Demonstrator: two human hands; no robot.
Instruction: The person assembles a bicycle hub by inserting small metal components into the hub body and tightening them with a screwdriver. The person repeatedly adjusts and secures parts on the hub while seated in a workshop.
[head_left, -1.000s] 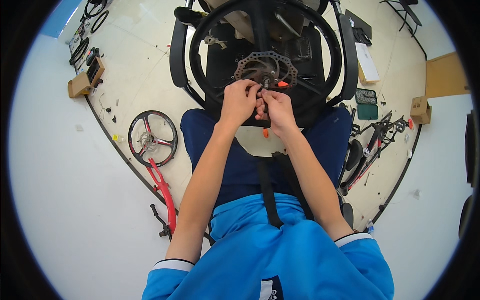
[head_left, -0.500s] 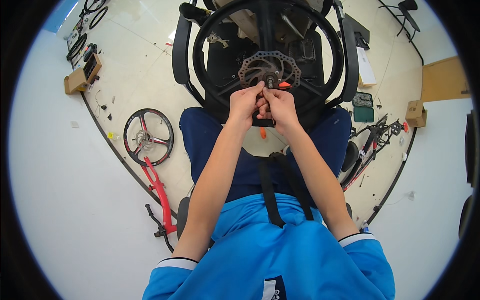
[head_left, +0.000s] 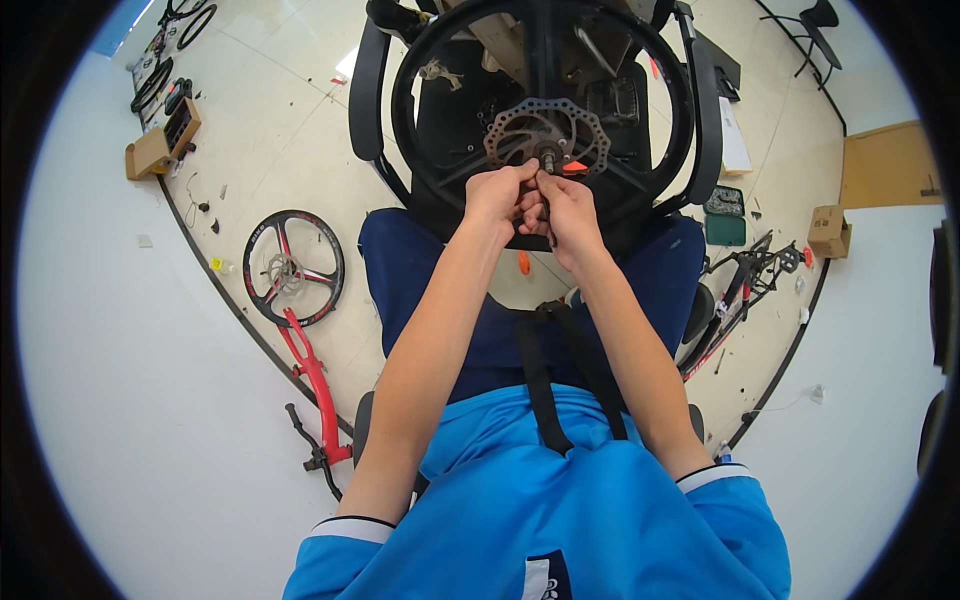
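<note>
The black bicycle wheel stands on edge directly ahead of the person, above the knees, with its silver brake disc and central axle facing the camera. The left hand and the right hand meet just below the axle, side by side and touching. The fingertips of both hands are drawn together at the axle end, pinching a small dark part there; the part itself is too small to identify. A small orange-red piece lies just right of the grip, against the disc. Below the grip, between the knees, a small orange object rests on the floor. Behind the wheel stands a black chair, its armrests on either side of the rim. Well left of the grip, a second wheel with black and red spokes lies on the floor, attached to a red frame. Further left sits a cardboard box. Well right of the grip lie a dark bicycle frame, a green case and another cardboard box.
</note>
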